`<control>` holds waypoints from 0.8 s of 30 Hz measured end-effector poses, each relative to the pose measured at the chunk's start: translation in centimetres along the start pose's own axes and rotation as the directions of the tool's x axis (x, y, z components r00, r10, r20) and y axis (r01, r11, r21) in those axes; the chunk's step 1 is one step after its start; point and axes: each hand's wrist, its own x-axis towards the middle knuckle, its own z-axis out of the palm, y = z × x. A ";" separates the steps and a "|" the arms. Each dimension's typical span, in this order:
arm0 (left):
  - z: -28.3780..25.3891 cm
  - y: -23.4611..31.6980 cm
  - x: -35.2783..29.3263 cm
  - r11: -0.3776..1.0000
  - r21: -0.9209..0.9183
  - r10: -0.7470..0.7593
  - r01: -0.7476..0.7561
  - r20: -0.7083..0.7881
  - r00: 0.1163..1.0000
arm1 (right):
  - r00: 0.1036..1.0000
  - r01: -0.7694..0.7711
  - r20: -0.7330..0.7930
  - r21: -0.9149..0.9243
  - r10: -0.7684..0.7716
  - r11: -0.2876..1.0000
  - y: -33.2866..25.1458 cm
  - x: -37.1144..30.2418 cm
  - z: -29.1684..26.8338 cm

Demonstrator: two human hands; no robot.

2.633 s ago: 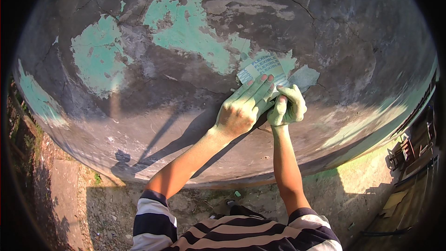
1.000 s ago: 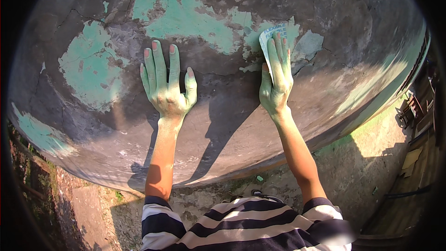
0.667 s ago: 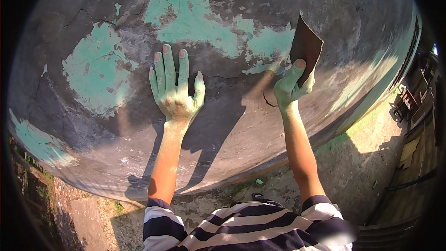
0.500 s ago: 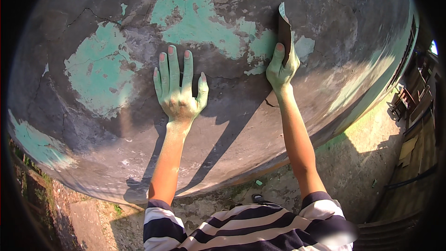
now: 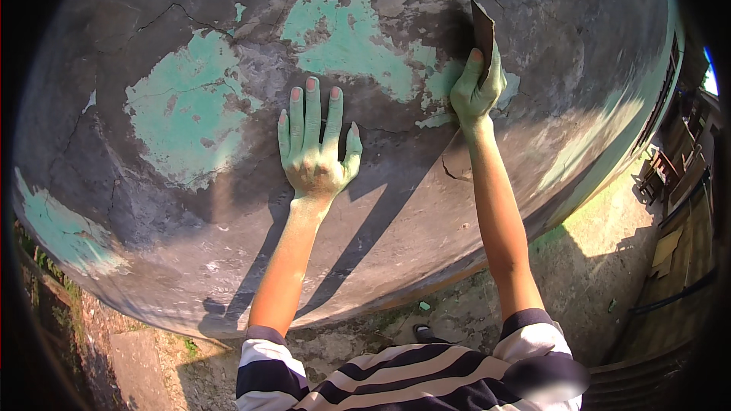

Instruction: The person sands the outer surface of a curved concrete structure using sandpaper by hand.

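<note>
My left hand [image 5: 316, 164] lies flat on the grey-brown wall [image 5: 381, 236], fingers stretched upward and thumb apart, holding nothing. Farther right and a little higher, my right hand [image 5: 478, 99] grips a curled sheet of sandpaper [image 5: 483, 30], thumb on the left side. The sheet stands up past my fingers, its upper end bent away; its lower part is hidden in my grip. Pale green dust coats both hands. Flaking green paint [image 5: 346, 49] lies between and above the hands, reaching close to the right one. A larger green patch [image 5: 190, 106] sits left of my left hand.
Cracks run across the wall's upper part. Below it is a concrete ground strip [image 5: 594, 297], partly sunlit, with my shoe [image 5: 422, 329] near the wall's foot. Wooden pieces and boards [image 5: 666, 247] stand at the right. Plants [image 5: 68, 289] grow at the lower left.
My right hand has slid a little up the wall with the sandpaper. My left hand keeps its place on the wall; the whole view has shifted slightly.
</note>
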 end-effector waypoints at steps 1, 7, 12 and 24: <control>0.1 0.0 0.1 1.000 -0.001 0.004 -0.004 -0.012 1.000 | 0.999 0.031 -0.031 -0.019 -0.031 0.999 0.4 -0.1 0.1; 0.3 -0.2 -0.1 0.999 -0.043 0.032 -0.034 -0.038 0.999 | 0.980 0.066 0.189 -0.003 -0.064 0.998 -1.0 -1.1 -1.2; 0.1 -0.1 -0.3 0.991 -0.129 0.028 -0.035 -0.058 0.998 | 0.935 0.003 0.348 -0.190 0.064 0.982 -3.8 -8.5 -2.4; -5.9 -6.1 6.4 0.962 -0.106 0.226 -0.252 -0.206 0.952 | 0.918 -0.084 0.354 -0.274 0.182 0.958 -4.2 -10.8 -3.4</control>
